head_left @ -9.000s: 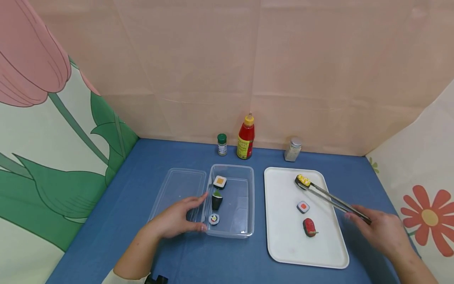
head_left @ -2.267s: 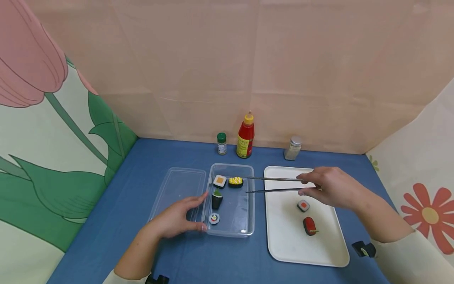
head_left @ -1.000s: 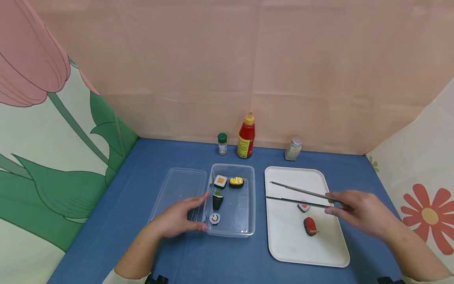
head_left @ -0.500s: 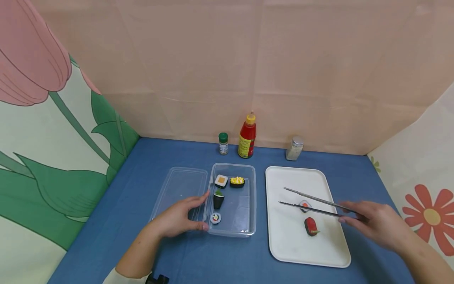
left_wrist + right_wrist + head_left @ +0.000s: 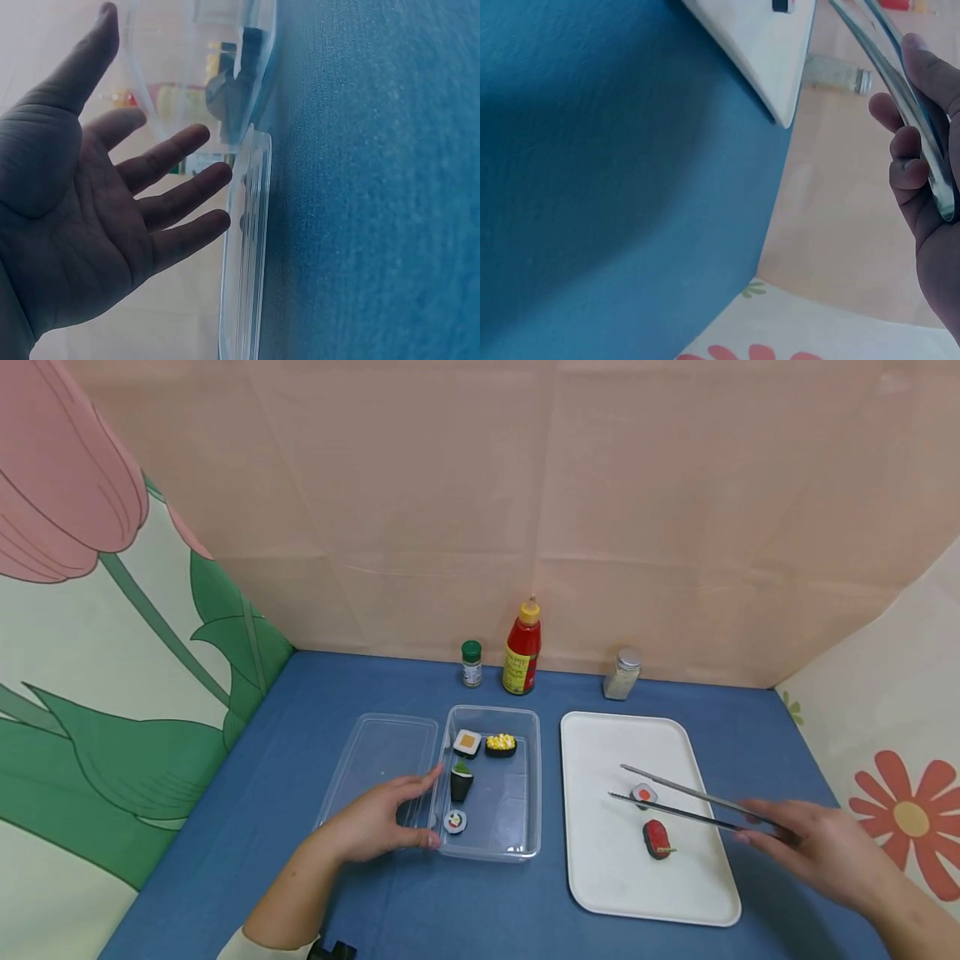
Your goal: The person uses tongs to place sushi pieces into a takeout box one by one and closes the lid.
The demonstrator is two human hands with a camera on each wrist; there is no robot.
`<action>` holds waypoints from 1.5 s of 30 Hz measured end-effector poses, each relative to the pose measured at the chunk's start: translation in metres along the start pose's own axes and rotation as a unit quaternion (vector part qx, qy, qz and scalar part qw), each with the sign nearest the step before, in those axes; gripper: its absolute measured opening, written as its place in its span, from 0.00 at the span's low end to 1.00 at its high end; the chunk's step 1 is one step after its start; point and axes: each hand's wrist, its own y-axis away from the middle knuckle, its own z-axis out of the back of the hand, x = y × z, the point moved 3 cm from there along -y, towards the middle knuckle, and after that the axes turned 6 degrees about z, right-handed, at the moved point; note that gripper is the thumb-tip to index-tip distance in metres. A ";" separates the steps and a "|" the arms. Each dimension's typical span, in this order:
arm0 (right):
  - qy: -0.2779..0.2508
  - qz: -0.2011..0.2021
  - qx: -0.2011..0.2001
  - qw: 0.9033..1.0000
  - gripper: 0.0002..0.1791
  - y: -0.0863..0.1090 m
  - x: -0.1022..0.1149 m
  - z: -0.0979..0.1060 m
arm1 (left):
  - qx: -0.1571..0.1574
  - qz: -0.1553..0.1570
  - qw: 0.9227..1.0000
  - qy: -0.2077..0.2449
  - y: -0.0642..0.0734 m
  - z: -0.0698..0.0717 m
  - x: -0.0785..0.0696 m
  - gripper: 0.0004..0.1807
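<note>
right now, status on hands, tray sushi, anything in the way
Left hand spread beside plastic container; right hand grips metal tongs, tips parted. Orange-centred sushi roll on white tray, unclamped. Red nigiri close by, may crowd tongs.

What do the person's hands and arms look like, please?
The left hand and right hand are bare, with no gloves or rings showing. The left arm wears a pale cream sleeve, with a small black object beside its cuff. No sleeve shows on the right arm, cut off by the head view's edge.
</note>
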 end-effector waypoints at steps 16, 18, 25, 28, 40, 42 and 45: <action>0.017 -0.038 0.003 0.999 0.28 0.023 -0.009 0.002 | 0.002 0.001 1.000 0.003 0.001 0.000 0.000 0.57; 0.018 -0.054 0.021 0.998 0.27 0.024 -0.009 0.001 | 0.002 0.002 1.000 0.003 0.001 0.000 0.000 0.57; 0.017 -0.088 0.061 0.994 0.26 0.027 -0.010 -0.002 | 0.001 0.008 1.000 0.004 0.003 0.001 -0.001 0.57; 0.018 -0.093 0.067 0.993 0.26 0.029 -0.010 -0.002 | 0.001 0.008 1.000 0.004 0.002 0.001 -0.002 0.57; 0.018 -0.057 0.035 0.998 0.24 0.024 -0.009 0.002 | 0.000 0.005 1.000 -0.003 0.002 0.001 -0.002 0.56; 0.018 -0.039 0.020 0.999 0.25 0.022 -0.009 0.004 | 0.000 0.005 1.000 -0.004 0.002 0.001 -0.002 0.56; 0.012 -0.011 -0.002 1.000 0.25 0.020 -0.010 0.006 | 0.000 0.005 1.000 -0.002 0.003 0.001 -0.002 0.57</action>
